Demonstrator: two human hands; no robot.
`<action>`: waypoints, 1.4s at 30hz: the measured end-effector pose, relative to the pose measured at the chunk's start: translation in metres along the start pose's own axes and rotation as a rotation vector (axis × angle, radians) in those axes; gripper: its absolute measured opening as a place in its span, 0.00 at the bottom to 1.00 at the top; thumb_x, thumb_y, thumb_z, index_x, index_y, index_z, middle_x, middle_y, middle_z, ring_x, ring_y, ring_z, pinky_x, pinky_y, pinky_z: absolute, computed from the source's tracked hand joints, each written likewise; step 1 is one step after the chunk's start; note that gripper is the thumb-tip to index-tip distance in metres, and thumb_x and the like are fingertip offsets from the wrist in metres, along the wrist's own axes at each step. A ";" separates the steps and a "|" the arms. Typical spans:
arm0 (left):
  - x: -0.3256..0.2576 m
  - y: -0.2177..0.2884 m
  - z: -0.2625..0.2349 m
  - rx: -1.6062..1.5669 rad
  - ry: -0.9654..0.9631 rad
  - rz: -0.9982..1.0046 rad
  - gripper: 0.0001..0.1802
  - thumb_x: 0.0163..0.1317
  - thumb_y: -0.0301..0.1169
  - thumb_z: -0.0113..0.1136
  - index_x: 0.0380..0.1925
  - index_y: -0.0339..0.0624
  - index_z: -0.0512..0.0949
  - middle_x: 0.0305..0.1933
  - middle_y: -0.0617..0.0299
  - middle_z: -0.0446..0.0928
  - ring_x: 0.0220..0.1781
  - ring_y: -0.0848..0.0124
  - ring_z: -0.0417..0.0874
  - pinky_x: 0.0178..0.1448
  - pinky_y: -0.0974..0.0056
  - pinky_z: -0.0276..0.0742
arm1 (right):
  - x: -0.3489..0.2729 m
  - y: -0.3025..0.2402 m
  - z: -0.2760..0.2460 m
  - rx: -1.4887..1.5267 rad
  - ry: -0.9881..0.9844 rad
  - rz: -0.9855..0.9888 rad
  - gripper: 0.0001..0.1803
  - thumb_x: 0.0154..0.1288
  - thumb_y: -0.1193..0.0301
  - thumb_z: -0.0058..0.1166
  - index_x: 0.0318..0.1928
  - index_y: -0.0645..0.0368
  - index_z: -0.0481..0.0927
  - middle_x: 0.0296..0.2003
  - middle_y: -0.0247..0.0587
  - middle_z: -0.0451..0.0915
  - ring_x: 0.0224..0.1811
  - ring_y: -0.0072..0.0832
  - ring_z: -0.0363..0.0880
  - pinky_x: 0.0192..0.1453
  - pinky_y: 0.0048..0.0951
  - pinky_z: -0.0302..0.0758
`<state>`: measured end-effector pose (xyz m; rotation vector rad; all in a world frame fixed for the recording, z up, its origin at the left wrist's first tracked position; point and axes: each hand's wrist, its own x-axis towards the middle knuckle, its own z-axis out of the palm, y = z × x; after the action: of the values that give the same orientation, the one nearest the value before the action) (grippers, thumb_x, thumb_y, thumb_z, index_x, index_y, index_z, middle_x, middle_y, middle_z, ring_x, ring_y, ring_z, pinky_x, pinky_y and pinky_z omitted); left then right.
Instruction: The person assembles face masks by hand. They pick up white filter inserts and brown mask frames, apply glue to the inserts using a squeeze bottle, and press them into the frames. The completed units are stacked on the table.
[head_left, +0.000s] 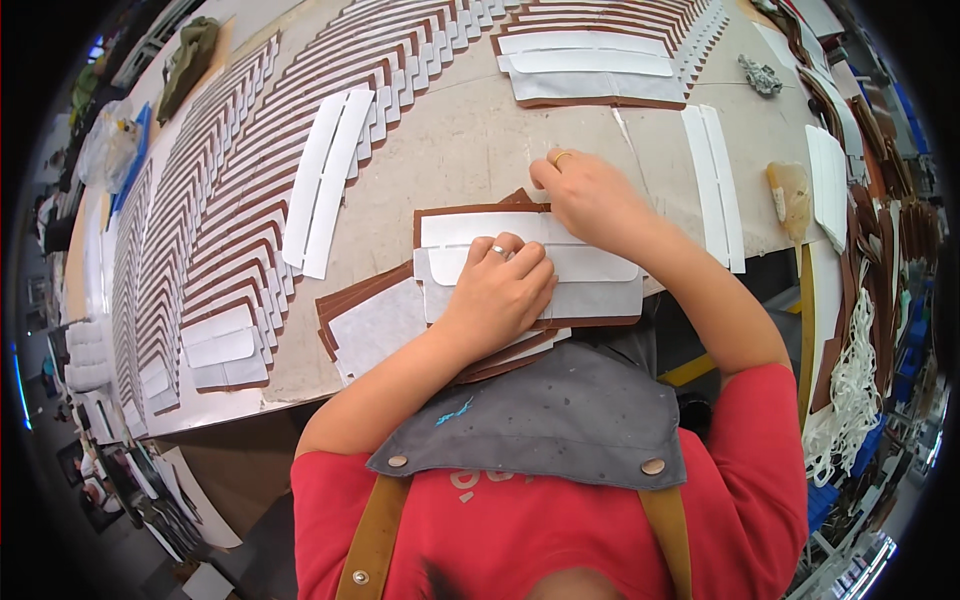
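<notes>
Both hands flat on the brown panel [480, 215], long axis left-right: left hand [500, 290] pressing its white strip [590, 285], right hand [590, 200] fingertips pinning the far edge, grasping nothing.

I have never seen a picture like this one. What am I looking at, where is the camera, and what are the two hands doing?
There is no machine here: a person works with bare hands. The camera sits on the person's head and looks down, so its wide lens bends straight edges. The left hand presses flat on a white strip lying on a brown leather piece. The right hand rests its fingers on the piece's upper edge. Rows of similar brown and white pieces cover the table. Neither hand grips anything.
</notes>
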<state>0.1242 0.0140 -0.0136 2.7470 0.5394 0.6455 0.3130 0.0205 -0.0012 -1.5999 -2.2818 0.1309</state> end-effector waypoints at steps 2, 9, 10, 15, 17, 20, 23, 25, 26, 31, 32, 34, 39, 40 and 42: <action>0.001 0.001 -0.001 0.013 0.000 -0.003 0.06 0.51 0.29 0.60 0.23 0.43 0.71 0.33 0.64 0.71 0.38 0.65 0.72 0.44 0.60 0.61 | 0.005 0.011 -0.003 -0.090 0.071 0.021 0.10 0.49 0.81 0.48 0.35 0.61 0.70 0.30 0.45 0.74 0.35 0.43 0.75 0.37 0.38 0.73; -0.001 -0.001 -0.002 -0.042 0.048 -0.008 0.05 0.54 0.30 0.56 0.27 0.41 0.73 0.30 0.62 0.70 0.36 0.65 0.72 0.45 0.60 0.63 | -0.013 0.013 -0.033 0.297 0.263 0.249 0.06 0.58 0.77 0.48 0.37 0.61 0.74 0.33 0.45 0.77 0.36 0.41 0.76 0.40 0.37 0.73; -0.002 -0.001 0.000 -0.037 0.061 -0.030 0.06 0.53 0.29 0.57 0.30 0.41 0.73 0.32 0.62 0.72 0.36 0.65 0.73 0.46 0.60 0.63 | -0.023 0.002 -0.029 0.402 0.209 0.246 0.05 0.59 0.77 0.49 0.37 0.61 0.75 0.33 0.44 0.77 0.37 0.41 0.76 0.41 0.36 0.73; -0.002 0.004 -0.003 0.037 0.079 -0.074 0.17 0.51 0.28 0.59 0.43 0.40 0.72 0.39 0.61 0.75 0.40 0.64 0.76 0.51 0.59 0.64 | -0.057 -0.027 -0.001 0.454 0.173 0.020 0.12 0.57 0.78 0.51 0.43 0.61 0.77 0.43 0.41 0.77 0.46 0.38 0.74 0.50 0.35 0.71; -0.004 0.007 -0.008 0.039 0.069 -0.082 0.18 0.52 0.28 0.58 0.44 0.38 0.71 0.43 0.59 0.75 0.43 0.64 0.76 0.53 0.59 0.64 | -0.060 -0.031 0.002 0.392 0.161 0.024 0.15 0.57 0.78 0.51 0.47 0.61 0.76 0.47 0.40 0.76 0.48 0.38 0.74 0.53 0.36 0.69; -0.017 0.010 -0.016 0.054 -0.035 -0.144 0.22 0.54 0.30 0.57 0.50 0.36 0.70 0.54 0.54 0.70 0.57 0.60 0.70 0.63 0.54 0.59 | -0.062 -0.036 0.003 0.269 0.119 0.027 0.18 0.57 0.77 0.50 0.51 0.60 0.74 0.52 0.38 0.74 0.50 0.37 0.73 0.55 0.37 0.67; -0.025 0.007 -0.020 0.087 -0.103 -0.195 0.26 0.57 0.34 0.56 0.55 0.35 0.67 0.62 0.51 0.65 0.65 0.56 0.62 0.68 0.50 0.52 | -0.061 -0.037 0.004 0.216 0.086 0.019 0.21 0.57 0.76 0.49 0.53 0.58 0.73 0.55 0.34 0.72 0.51 0.35 0.71 0.55 0.36 0.66; -0.030 0.005 -0.021 0.072 -0.170 -0.243 0.29 0.59 0.36 0.54 0.59 0.34 0.64 0.66 0.49 0.60 0.69 0.54 0.56 0.70 0.48 0.48 | -0.061 -0.039 0.002 0.171 0.057 0.023 0.22 0.57 0.76 0.48 0.54 0.58 0.73 0.56 0.33 0.71 0.52 0.34 0.71 0.55 0.35 0.66; -0.031 0.003 -0.022 0.075 -0.189 -0.256 0.30 0.60 0.38 0.53 0.60 0.34 0.62 0.67 0.48 0.58 0.70 0.53 0.55 0.71 0.48 0.47 | -0.061 -0.039 0.002 0.149 0.040 0.026 0.22 0.57 0.76 0.48 0.54 0.58 0.73 0.57 0.33 0.71 0.52 0.33 0.70 0.56 0.35 0.65; -0.038 -0.005 -0.021 0.089 -0.219 -0.361 0.34 0.62 0.42 0.51 0.62 0.31 0.57 0.69 0.42 0.51 0.72 0.50 0.49 0.71 0.49 0.46 | -0.062 -0.041 0.001 0.156 -0.016 0.060 0.23 0.59 0.73 0.47 0.56 0.56 0.71 0.59 0.31 0.68 0.52 0.32 0.68 0.56 0.34 0.62; -0.038 -0.006 -0.022 0.090 -0.222 -0.361 0.35 0.62 0.42 0.51 0.62 0.30 0.57 0.69 0.41 0.51 0.72 0.49 0.49 0.71 0.49 0.46 | -0.063 -0.042 0.000 0.171 -0.036 0.075 0.22 0.60 0.72 0.47 0.57 0.56 0.71 0.60 0.31 0.68 0.53 0.32 0.67 0.57 0.34 0.61; -0.038 -0.008 -0.023 0.090 -0.232 -0.362 0.35 0.62 0.43 0.51 0.62 0.29 0.57 0.69 0.40 0.50 0.72 0.49 0.48 0.71 0.49 0.45 | -0.063 -0.043 0.000 0.170 -0.043 0.082 0.22 0.61 0.71 0.47 0.57 0.55 0.71 0.60 0.31 0.67 0.52 0.32 0.67 0.56 0.34 0.61; -0.037 -0.009 -0.024 0.059 -0.217 -0.394 0.34 0.62 0.43 0.51 0.62 0.32 0.58 0.69 0.39 0.50 0.72 0.49 0.48 0.71 0.49 0.46 | -0.055 -0.039 -0.001 0.200 -0.071 0.081 0.21 0.61 0.69 0.48 0.56 0.57 0.71 0.61 0.33 0.67 0.53 0.32 0.67 0.57 0.37 0.62; -0.035 -0.009 -0.024 0.044 -0.218 -0.399 0.34 0.62 0.43 0.51 0.62 0.33 0.58 0.69 0.39 0.50 0.72 0.49 0.48 0.71 0.49 0.46 | -0.053 -0.041 -0.002 0.177 -0.033 0.063 0.22 0.61 0.68 0.48 0.57 0.58 0.70 0.61 0.34 0.66 0.55 0.33 0.66 0.59 0.37 0.61; -0.037 -0.010 -0.024 0.043 -0.216 -0.401 0.33 0.62 0.43 0.51 0.62 0.34 0.59 0.69 0.40 0.50 0.72 0.48 0.49 0.71 0.49 0.46 | -0.045 -0.050 -0.001 0.132 0.044 0.029 0.23 0.62 0.67 0.48 0.57 0.59 0.69 0.62 0.37 0.65 0.59 0.34 0.65 0.63 0.39 0.59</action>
<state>0.0791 0.0111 -0.0103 2.5861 1.0206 0.2403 0.2820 -0.0387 0.0030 -1.5532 -2.1699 0.2457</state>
